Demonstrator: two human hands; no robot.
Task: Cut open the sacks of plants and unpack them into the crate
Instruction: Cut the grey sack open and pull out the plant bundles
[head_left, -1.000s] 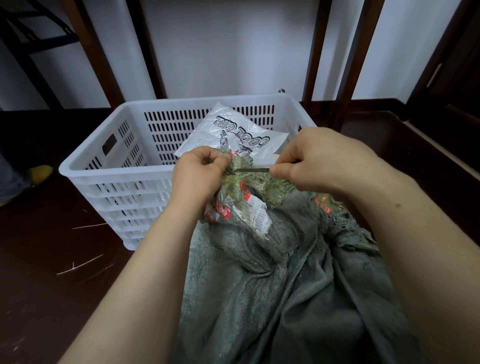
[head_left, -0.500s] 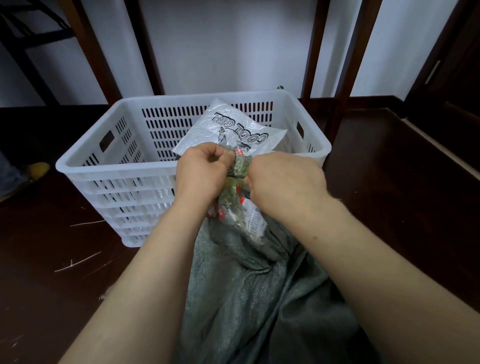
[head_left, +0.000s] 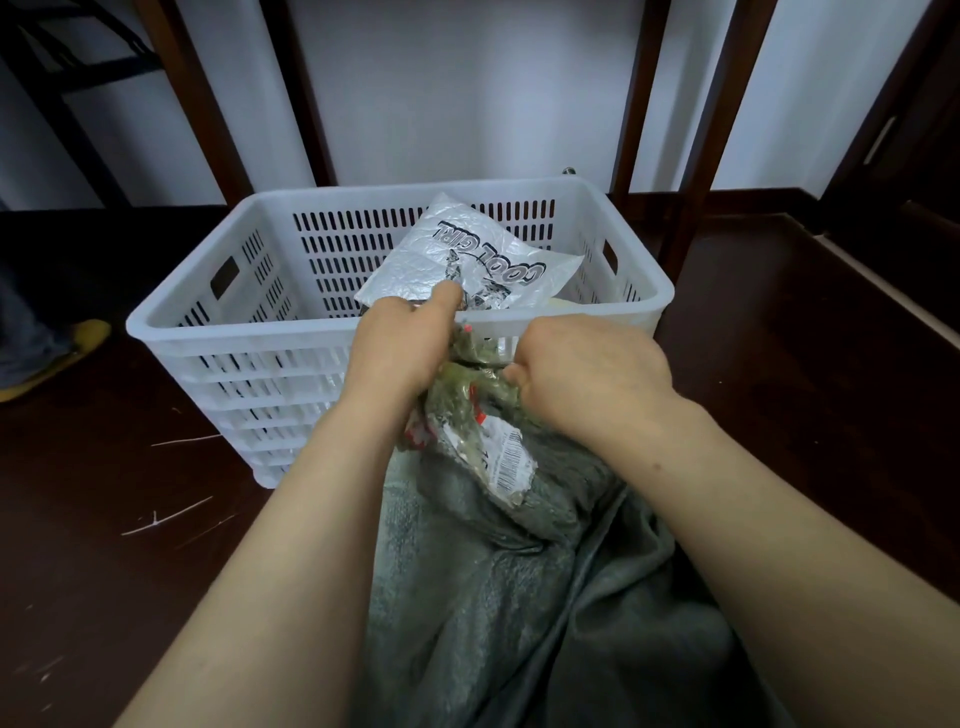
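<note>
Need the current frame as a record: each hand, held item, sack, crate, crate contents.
left hand: grips upper end of plant packet
right hand: grips the same packet from the other side
plant packet: clear plastic, green plants inside, barcode label, lower end in the sack mouth
sack: grey woven, crumpled, nearer the camera than the crate
crate: white, slotted walls, behind the hands
crate contents: plastic bag printed COOL GIRL
</note>
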